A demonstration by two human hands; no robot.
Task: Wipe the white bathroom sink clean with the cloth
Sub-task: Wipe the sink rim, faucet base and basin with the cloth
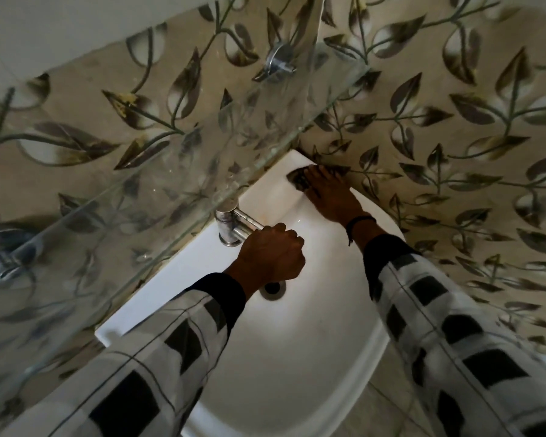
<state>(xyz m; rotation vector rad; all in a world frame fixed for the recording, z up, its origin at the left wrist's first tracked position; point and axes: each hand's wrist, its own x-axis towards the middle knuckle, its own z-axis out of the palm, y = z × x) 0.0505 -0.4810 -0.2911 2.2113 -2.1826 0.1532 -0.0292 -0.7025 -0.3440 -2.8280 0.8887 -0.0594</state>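
Right hand (331, 197) presses flat on dark cloth (298, 179) at glossy sink (297, 357) rim — left hand (271, 257) grips cylindrical chrome tap (230, 227).

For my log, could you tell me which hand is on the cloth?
The right hand, pressing the cloth on the sink rim; the left hand grips the tap.

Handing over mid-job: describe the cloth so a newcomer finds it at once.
Find the white sink, then its far corner against the leaf-patterned wall. The cloth lies there under the right hand, the only dark patch on the white ledge.
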